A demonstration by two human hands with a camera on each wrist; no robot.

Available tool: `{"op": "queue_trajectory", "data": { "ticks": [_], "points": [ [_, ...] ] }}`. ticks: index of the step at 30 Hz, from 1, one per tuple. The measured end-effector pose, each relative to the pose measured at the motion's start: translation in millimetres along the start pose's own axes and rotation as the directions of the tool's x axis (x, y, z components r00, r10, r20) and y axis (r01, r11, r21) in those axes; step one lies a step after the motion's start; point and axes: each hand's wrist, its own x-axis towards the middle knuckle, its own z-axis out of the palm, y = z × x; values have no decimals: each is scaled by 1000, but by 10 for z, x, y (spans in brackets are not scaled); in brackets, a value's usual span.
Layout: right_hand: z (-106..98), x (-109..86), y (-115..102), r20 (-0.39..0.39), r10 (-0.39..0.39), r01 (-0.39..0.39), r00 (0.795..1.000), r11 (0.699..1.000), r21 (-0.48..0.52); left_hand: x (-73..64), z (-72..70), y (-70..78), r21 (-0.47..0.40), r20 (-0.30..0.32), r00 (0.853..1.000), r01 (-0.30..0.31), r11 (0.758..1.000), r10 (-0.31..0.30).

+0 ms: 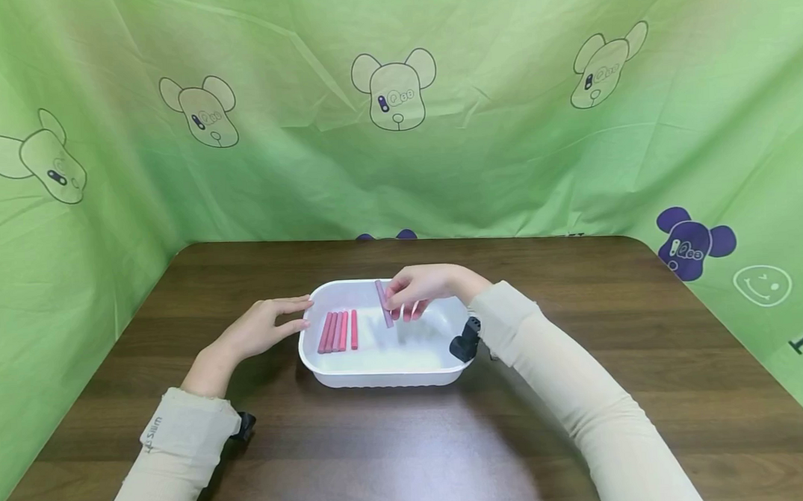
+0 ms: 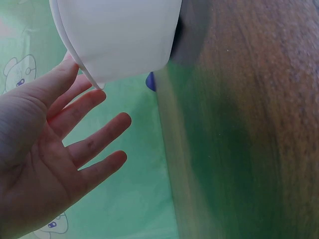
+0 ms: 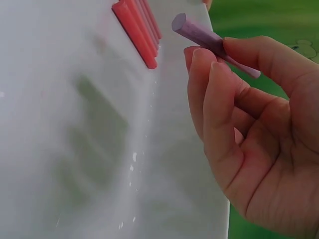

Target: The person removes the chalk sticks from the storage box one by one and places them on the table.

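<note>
A white oval tub (image 1: pixel 386 362) stands on the table with several pink and red sticks (image 1: pixel 335 332) side by side in its left part. One of them, a brighter stick (image 1: pixel 354 329), lies slightly apart from the row. Above the tub, my right hand (image 1: pixel 422 287) pinches a slim purple stick (image 3: pixel 199 34) between thumb and fingers. It is tilted and clear of the tub floor. My left hand (image 1: pixel 260 328) touches the tub's left rim, its fingers spread and loosely straight; in the left wrist view the thumb and fingertips (image 2: pixel 94 98) are at the rim.
The tub rests on a brown wooden table (image 1: pixel 383 445). A green cloth (image 1: pixel 291 188) with bear drawings hangs behind and along the sides. Small black cameras (image 1: pixel 466 340) are strapped at the wrists, the right one over the tub's right rim.
</note>
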Motion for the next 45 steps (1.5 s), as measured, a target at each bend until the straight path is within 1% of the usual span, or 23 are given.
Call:
{"op": "queue_trajectory", "data": {
  "ticks": [3, 10, 16, 31, 34, 45],
  "points": [
    [-35, -78, 36, -13, -13, 13, 1000, 1000, 17, 3, 0, 1, 1, 3, 1000, -2, 1000, 2],
    [-111, -238, 124, -49, -11, 14, 999, 998, 60, 5, -16, 0, -1, 11, 1000, 11, 1000, -11],
    [-143, -351, 181, -71, -18, 21, 997, 999, 49, 7, -22, 8, -2, 12, 1000, 11, 1000, -11],
    [-137, -587, 337, -75, -37, 41, 996, 998, 57, 18, -10, 9, -11, 7, 1000, 7, 1000, -7],
    [-135, -637, 379, -76, -41, 46, 996, 997, 64, 17, -4, 7, -6, 1, 1000, -4, 1000, 4],
    [-158, -819, 544, -119, -47, 57, 992, 995, 82, 7, -8, 7, 0, 4, 1000, -2, 1000, 2]
  ]
}}
